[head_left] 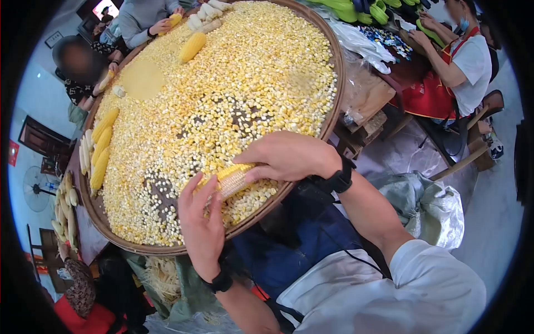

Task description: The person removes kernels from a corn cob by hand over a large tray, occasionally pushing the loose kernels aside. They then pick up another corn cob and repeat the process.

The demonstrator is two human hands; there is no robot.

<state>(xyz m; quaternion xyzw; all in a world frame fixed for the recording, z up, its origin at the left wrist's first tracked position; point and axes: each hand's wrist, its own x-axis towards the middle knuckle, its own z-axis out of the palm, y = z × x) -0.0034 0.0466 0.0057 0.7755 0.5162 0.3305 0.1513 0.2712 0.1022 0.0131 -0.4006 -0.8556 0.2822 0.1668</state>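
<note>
A partly stripped corn cob [232, 181] is held between my two hands above the near edge of a large round tray [133, 249]. Yellow kernels remain along its upper side, while pale bare cob shows below. My left hand [201, 217] has its fingers round the cob's left end. At the other end, my right hand [283, 158] grips it with the thumb and fingers. Loose corn kernels [250, 72] cover most of the tray, with dark patches of its bottom showing near my hands.
Whole yellow corn cobs [100, 150] lie along the tray's left rim, beside stripped ones. One more yellow cob [193, 47] rests toward the back. Other people work around the tray, one person's hands [161, 26] at the far side. A silvery sack [428, 203] stands at right.
</note>
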